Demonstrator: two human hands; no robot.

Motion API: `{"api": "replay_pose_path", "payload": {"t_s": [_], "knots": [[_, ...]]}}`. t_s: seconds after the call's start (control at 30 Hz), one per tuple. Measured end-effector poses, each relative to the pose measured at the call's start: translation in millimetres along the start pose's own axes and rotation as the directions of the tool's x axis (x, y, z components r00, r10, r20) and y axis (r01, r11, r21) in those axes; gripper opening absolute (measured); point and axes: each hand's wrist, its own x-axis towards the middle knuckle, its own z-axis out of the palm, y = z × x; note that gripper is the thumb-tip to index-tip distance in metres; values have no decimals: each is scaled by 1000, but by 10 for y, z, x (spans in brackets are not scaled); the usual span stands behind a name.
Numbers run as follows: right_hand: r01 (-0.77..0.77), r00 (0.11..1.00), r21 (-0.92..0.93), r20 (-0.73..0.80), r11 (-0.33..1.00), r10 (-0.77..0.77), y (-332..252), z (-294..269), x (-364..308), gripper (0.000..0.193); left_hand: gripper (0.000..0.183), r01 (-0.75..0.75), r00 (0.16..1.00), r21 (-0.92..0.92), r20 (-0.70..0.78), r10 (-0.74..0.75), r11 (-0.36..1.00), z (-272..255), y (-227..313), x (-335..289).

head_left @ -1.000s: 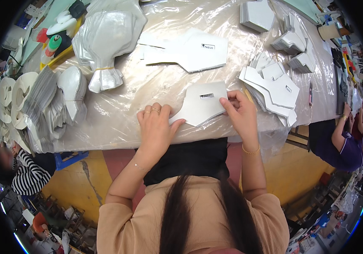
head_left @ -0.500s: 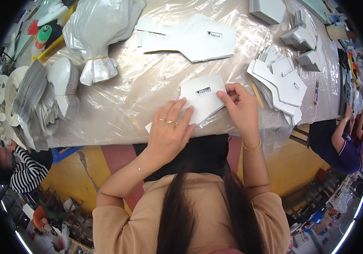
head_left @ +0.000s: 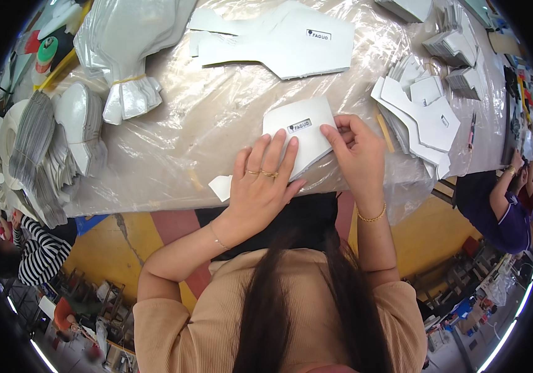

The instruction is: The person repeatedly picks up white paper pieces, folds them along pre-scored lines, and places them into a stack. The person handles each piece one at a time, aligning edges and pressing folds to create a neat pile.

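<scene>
A white cut sheet piece point(head_left: 307, 112) lies on the table in front of me, with a small dark printed mark near its far end. My left hand point(head_left: 263, 177) rests flat on it, fingers stretched and a little apart, just below the mark. The palm hides the middle of the piece; its narrow tip sticks out on the left. At the right edge, my right hand point(head_left: 359, 149) pinches the piece between thumb and curled fingers. Farther back lies a larger flat white piece point(head_left: 307, 53) of a similar shape, with a mark of its own.
Plastic film covers the table point(head_left: 173, 149). White cut pieces lie piled at the right point(head_left: 425, 118), beside a pen-like tool point(head_left: 472, 129). A banded stack point(head_left: 133, 37) stands back left, with grey-edged stacks point(head_left: 33, 140) at far left. Other people sit at both sides.
My left hand has shifted slightly right, its fingers now spread nearer the mark, and more of the piece's left tip shows. The right hand keeps its pinch at the edge. The view has shifted slightly.
</scene>
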Motion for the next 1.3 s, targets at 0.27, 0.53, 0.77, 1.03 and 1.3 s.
{"api": "replay_pose_path", "payload": {"t_s": [0.27,0.53,0.77,1.03,1.3], "knots": [[49,998,-66,-38,997,-51,10,38,-5,19,77,10,999,115,42,-15,993,-11,59,-3],[82,994,-121,-68,989,-90,9,66,-9,18,76,32,999,154,26,-37,988,12,93,23],[111,989,-141,-81,984,-123,-2,80,-15,16,80,50,998,160,31,-55,986,-19,150,73],[135,981,-207,-113,969,-161,2,133,-24,18,82,56,998,193,12,-59,980,16,185,147],[215,958,-388,-97,896,-271,24,51,-20,37,82,60,998,138,-2,-61,989,76,150,131]]}}
